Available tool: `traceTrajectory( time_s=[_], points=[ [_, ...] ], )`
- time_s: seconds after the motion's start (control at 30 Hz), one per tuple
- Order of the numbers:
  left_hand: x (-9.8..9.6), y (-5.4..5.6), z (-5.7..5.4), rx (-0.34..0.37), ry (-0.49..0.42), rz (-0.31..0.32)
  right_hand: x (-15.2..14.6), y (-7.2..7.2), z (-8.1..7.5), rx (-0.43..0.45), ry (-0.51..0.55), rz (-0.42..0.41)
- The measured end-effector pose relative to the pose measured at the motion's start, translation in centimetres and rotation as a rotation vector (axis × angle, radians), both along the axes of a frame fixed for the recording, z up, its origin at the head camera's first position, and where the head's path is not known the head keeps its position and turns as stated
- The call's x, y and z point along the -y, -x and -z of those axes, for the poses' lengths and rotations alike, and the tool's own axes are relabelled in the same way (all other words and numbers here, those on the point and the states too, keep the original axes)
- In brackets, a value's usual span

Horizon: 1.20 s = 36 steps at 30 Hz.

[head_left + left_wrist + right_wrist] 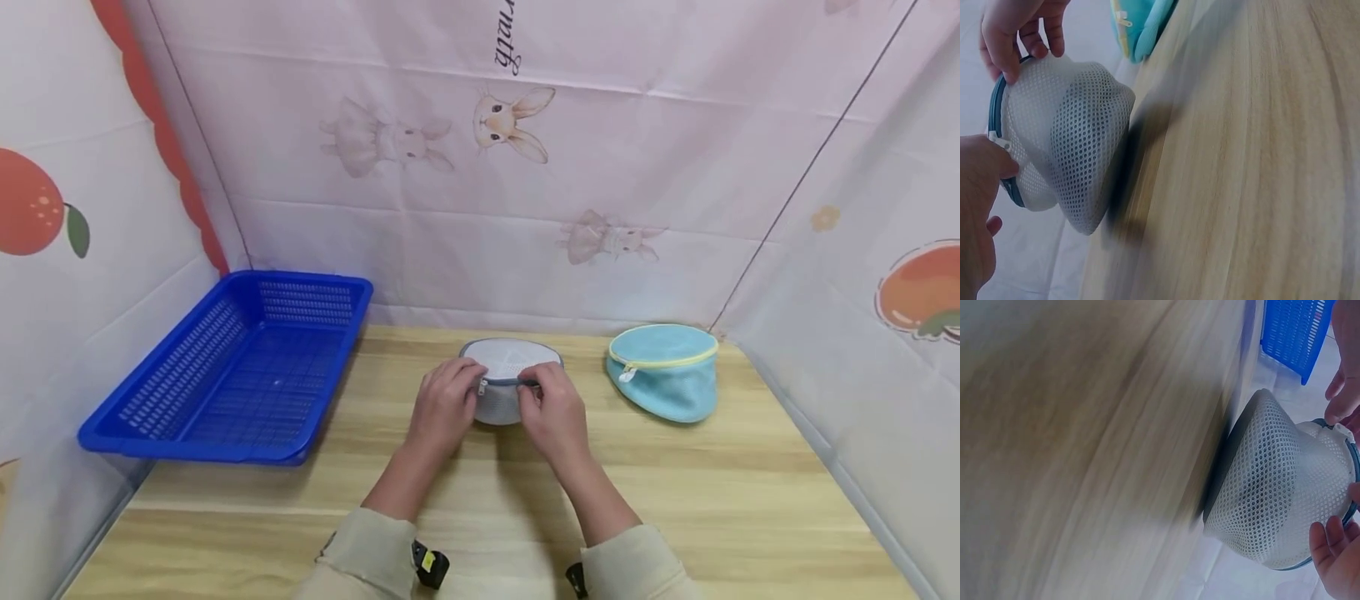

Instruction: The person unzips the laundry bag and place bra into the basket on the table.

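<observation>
White mesh zip-up laundry bag (501, 408) upright on the wood-grain table (720, 492), mid-table, toward the back wall hanging (435, 283), directly ahead of the person. Round lid panel on top with a faint grey triangle print, dark blue-grey zipper (504, 382) round its rim; mesh sides slumped and creased in the wrist views, contents, if any, can't tell. Left hand (446, 398) pinches the near rim on the left, thumb and fingers right by the white zipper pull (482, 387); whether the pull itself is gripped, can't tell. Right hand (557, 410) pinches the same near rim on the right, fingers bent over the zipper edge, short gap between the two hands. Zipper fully closed or not, can't tell. Turquoise mesh bag (667, 392), yellow zipper, white pull at its front left, sits right of the white bag, well apart, side sagging. Blue plastic basket (277, 379), rectangular, perforated walls, at left, near the left wall panel (142, 283). Wall hanging printed with rabbits, side panels with orange fruit. Beige sleeves (372, 546) on both arms, black wrist device (431, 565) at the left cuff.
</observation>
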State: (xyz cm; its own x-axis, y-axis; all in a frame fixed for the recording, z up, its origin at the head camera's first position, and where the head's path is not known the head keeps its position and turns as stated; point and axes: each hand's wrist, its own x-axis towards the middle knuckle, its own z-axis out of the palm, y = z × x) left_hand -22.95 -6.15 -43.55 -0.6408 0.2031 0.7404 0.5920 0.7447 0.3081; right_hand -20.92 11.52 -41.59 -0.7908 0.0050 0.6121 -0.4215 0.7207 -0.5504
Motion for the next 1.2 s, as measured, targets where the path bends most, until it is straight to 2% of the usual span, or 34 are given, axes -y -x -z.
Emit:
traceTrajectory(
  time_s=[0.27,0.6,0.8,1.03,1.2],
  points=[
    [0.5,0.0,-0.5,-0.015,0.011,0.026,-0.2,0.1,-0.1,0.019,0.047,-0.018],
    [0.2,-1.7,-0.4,-0.06,0.02,0.083,0.0,-1.1,-0.1,-0.079,-0.136,-0.112],
    [-0.4,-2.6,-0.6,-0.063,-0.006,0.078,0.0,-1.7,-0.4,-0.101,-0.153,-0.188],
    [-0.7,-3.2,-0.9,-0.046,0.015,0.082,-0.2,-2.4,0.1,-0.157,-0.175,-0.21],
    [-0.9,-3.4,-1.0,-0.052,0.03,0.081,-0.4,-2.5,0.3,-0.169,-0.148,-0.223]
  ],
)
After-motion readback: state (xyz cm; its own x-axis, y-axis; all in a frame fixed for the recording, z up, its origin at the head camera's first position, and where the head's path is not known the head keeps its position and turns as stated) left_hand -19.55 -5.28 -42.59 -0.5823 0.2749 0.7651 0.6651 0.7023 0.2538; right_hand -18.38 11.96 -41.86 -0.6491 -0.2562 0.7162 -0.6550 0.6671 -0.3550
